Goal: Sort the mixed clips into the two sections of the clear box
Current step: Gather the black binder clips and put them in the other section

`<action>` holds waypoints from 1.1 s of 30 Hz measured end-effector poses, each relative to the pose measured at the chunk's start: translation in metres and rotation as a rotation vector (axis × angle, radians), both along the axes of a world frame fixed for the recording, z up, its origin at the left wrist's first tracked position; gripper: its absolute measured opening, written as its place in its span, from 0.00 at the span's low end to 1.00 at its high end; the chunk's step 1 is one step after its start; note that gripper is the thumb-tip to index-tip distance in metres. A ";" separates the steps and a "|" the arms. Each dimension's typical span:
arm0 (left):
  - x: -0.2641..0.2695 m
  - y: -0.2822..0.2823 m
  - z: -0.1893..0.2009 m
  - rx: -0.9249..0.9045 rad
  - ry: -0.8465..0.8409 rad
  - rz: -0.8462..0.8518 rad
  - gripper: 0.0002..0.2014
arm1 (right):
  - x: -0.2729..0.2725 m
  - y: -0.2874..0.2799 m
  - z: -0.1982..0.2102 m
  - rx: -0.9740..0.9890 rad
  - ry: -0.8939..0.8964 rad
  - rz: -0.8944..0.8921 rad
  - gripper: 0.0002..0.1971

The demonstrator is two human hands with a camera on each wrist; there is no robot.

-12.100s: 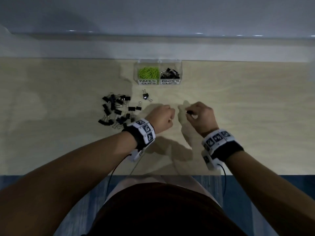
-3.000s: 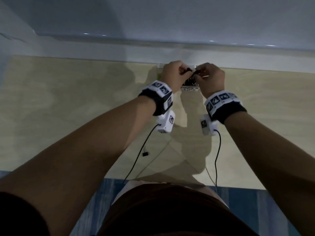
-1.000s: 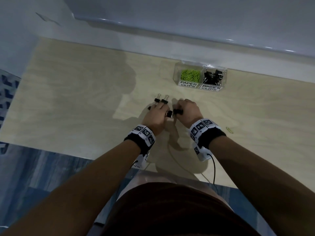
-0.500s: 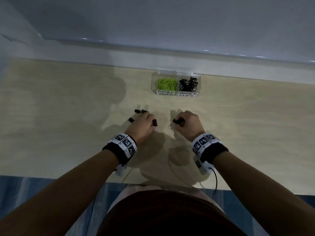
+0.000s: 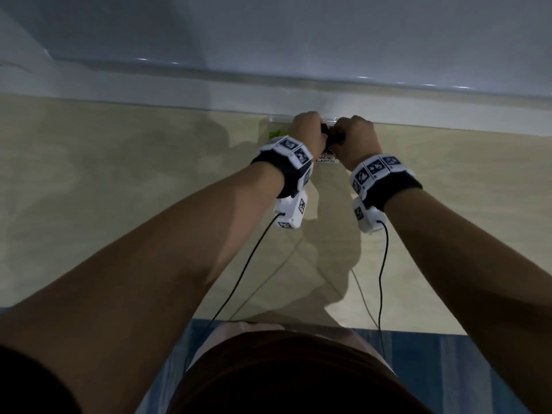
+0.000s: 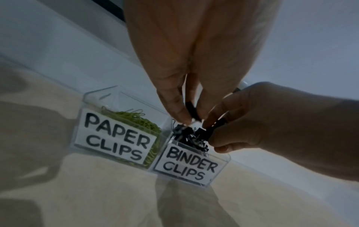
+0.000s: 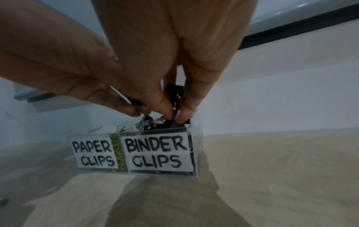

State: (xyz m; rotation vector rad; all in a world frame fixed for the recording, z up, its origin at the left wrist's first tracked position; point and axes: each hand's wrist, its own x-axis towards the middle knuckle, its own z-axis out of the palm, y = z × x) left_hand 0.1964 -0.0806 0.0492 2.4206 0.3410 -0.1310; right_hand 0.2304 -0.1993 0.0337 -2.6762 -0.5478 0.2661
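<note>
The clear box (image 6: 219, 172) stands at the table's far edge, with a "PAPER CLIPS" section of green paper clips (image 6: 136, 118) on the left and a "BINDER CLIPS" section of black binder clips (image 6: 186, 135) on the right. Both hands hover just over the binder section. My left hand (image 6: 189, 113) pinches a black binder clip (image 6: 191, 109) between thumb and fingers. My right hand (image 7: 174, 113) pinches black binder clips (image 7: 173, 90) right above the heap. In the head view the hands (image 5: 307, 130) (image 5: 355, 135) hide most of the box (image 5: 327, 159).
A white ledge and wall (image 5: 179, 91) run right behind the box. The light wooden table (image 5: 119, 189) stretches wide on both sides. Thin black cables (image 5: 248, 264) trail from both wrist cameras toward my body.
Both hands have lifted binder clips off the table near me and carried them forward to the box, over the binder section. The loose clips on the table are out of view.
</note>
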 end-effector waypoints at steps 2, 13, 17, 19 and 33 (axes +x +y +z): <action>0.003 0.003 -0.001 -0.008 0.003 -0.019 0.07 | 0.002 0.000 -0.002 -0.006 -0.012 0.031 0.09; -0.163 0.147 -0.032 0.080 0.152 0.075 0.08 | -0.094 0.021 -0.015 0.188 0.055 0.321 0.11; -0.196 0.146 -0.054 0.045 0.237 0.107 0.19 | -0.120 0.062 -0.026 0.086 0.190 0.486 0.14; -0.193 0.139 -0.058 0.054 0.241 0.135 0.21 | -0.123 0.082 -0.028 0.037 0.205 0.503 0.16; -0.197 0.126 -0.053 -0.099 0.090 0.167 0.06 | -0.122 0.076 -0.043 0.012 0.269 0.285 0.06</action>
